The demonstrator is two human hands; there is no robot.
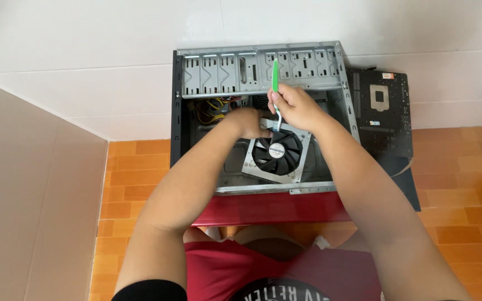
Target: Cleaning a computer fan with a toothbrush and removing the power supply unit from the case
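1. Nearest to me, the low red table [269, 209] carries the open grey steel computer case [319, 72], which lies on its side with the opening facing up at me. There is one table and one case.

2. Inside the case, a square grey metal power supply unit with a round black fan [277, 151] sits tilted, its fan face turned up. I count one unit and one fan.

3. My left hand [247, 122] rests on the unit's upper left corner, fingers curled down onto its edge. Whether they grip the corner or just press on it I cannot tell, since they point away from me.

4. My right hand [294, 106] is closed in a fist around the green-handled screwdriver with a pale shaft [275, 83]. Its long axis runs nearly straight away from me: handle up and far, shaft pointing down and near toward the unit's top edge, just right of my left hand. The tip is hidden between my hands. I count one screwdriver.

5. Both hands are close together at that top edge, the right one slightly farther and above.

6. Past my left hand, a bundle of yellow and black wires [210, 111] lies in the case's far left corner.

7. Farthest right, one black motherboard with a square silver socket [379, 106] lies on the floor just beside the case.
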